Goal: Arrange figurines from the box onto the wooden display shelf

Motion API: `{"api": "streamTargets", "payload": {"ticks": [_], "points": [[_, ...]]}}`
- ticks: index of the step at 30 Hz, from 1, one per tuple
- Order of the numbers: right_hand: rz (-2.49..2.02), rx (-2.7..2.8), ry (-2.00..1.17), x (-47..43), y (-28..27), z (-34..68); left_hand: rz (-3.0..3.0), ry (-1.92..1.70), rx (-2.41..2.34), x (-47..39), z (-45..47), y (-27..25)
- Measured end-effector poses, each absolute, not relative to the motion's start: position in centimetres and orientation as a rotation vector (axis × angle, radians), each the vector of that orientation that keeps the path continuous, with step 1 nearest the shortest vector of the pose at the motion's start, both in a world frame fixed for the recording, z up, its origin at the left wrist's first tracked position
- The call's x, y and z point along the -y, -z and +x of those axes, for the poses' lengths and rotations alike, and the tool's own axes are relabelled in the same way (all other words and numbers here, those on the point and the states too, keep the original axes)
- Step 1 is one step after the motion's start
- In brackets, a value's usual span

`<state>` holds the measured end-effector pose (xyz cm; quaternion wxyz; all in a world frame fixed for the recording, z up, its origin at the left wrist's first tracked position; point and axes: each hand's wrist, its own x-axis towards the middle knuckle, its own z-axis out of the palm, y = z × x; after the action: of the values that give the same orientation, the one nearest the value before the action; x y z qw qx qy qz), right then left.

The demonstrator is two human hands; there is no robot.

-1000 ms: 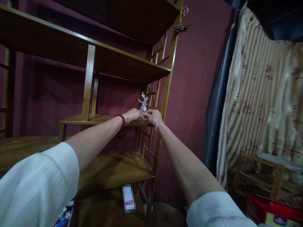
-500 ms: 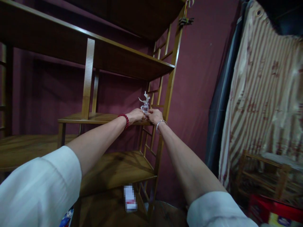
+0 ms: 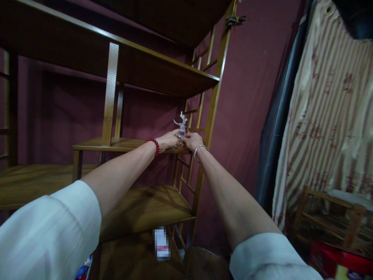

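A clear glass deer figurine point(image 3: 181, 132) with pale antlers stands upright at the right end of the middle shelf point(image 3: 128, 144). My left hand point(image 3: 169, 140), with a red bead bracelet point(image 3: 156, 147) at the wrist, grips it from the left. From the right my right hand point(image 3: 193, 140) pinches its lower part; a silver bangle point(image 3: 197, 150) is on that wrist. My fingers hide some of the figurine's base. Whether the base rests fully on the shelf I cannot tell.
The wooden shelf unit point(image 3: 109, 97) has an upper board point(image 3: 163, 58) above my hands and a lattice side point(image 3: 201, 105) close to my right hand. A blurred white box-like thing point(image 3: 161, 243) lies on the bottom shelf. A striped curtain point(image 3: 326, 116) hangs at right.
Both hands stay on the figurine, with only a slight shift of the fingers. The whole view has moved a little, so things appear slightly further right.
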<state>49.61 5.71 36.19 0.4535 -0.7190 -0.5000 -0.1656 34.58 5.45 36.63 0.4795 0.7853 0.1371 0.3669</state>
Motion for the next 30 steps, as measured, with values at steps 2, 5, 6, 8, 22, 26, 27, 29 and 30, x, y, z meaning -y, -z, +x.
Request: {"api": "streamTargets", "payload": {"ticks": [2, 5, 6, 8, 22, 26, 27, 29, 30], "points": [[-1.796, 1.232, 0.431, -5.5, -36.3, 49.4, 1.942, -0.914, -0.347, -5.6, 34.5, -36.6], [-1.82, 1.22, 0.439, -5.2, -36.5, 49.0, 1.935, -0.912, -0.355, -5.8, 34.7, -36.6], [-1.824, 1.22, 0.43, -5.2, -36.6, 48.9, 1.927, -0.902, -0.353, -5.8, 34.8, -36.6], [-1.827, 1.221, 0.41, -5.3, -36.7, 48.9, 1.914, -0.887, -0.358, -5.8, 35.1, -36.6], [-1.848, 1.226, 0.509, -5.8, -36.7, 49.1, 2.01, -0.893, -0.434, -5.7, 34.9, -36.5], [-1.848, 1.197, 0.437, -6.5, -36.5, 49.5, 2.004, -0.865, -0.416, -5.7, 35.1, -36.5], [-1.847, 1.189, 0.418, -6.7, -36.5, 49.6, 2.0, -0.858, -0.414, -5.7, 35.1, -36.5], [-1.845, 1.181, 0.413, -6.9, -36.5, 49.8, 1.991, -0.843, -0.414, -5.7, 35.2, -36.5], [-1.845, 1.183, 0.423, -7.0, -36.5, 49.8, 1.989, -0.832, -0.41, -5.7, 35.2, -36.5]]}}
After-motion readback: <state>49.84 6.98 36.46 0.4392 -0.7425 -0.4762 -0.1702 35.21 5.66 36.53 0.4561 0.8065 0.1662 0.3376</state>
